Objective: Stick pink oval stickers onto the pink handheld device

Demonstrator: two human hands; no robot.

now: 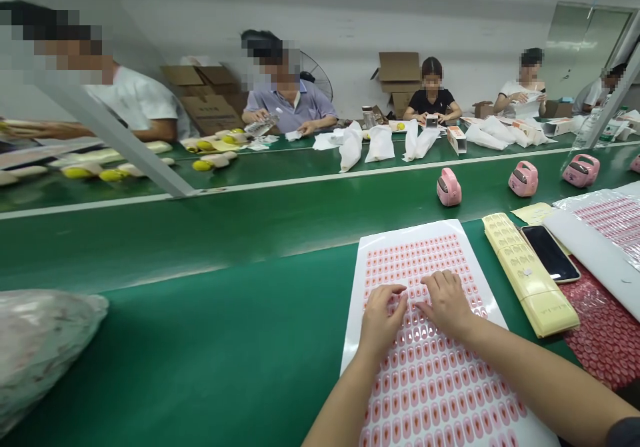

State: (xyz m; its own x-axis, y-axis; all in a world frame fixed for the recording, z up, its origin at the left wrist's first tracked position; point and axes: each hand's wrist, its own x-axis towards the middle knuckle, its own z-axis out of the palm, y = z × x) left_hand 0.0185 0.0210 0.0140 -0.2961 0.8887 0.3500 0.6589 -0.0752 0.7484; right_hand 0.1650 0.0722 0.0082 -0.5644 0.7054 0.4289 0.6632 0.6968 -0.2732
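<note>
A white sheet (353,340) covered with rows of small pink oval stickers lies on the green table under both my hands. My left hand (380,324) rests over the middle rows, its thumb and index finger bent with a gap between them. Just to its right, my right hand (447,304) is on the same rows, fingers spread and thumb pointing left. No held item shows in either hand. Right of the sheet lies a long stack of yellow sticker strips (530,277), beside a dark phone (550,254).
Pink toy-like cases (449,188) stand along the green conveyor belt (280,224). A filled plastic bag (45,347) is at the left edge. Red bubble wrap (597,327) and more sticker sheets (607,224) lie at right. Several co-workers sit across the belt, among white pouches (380,144).
</note>
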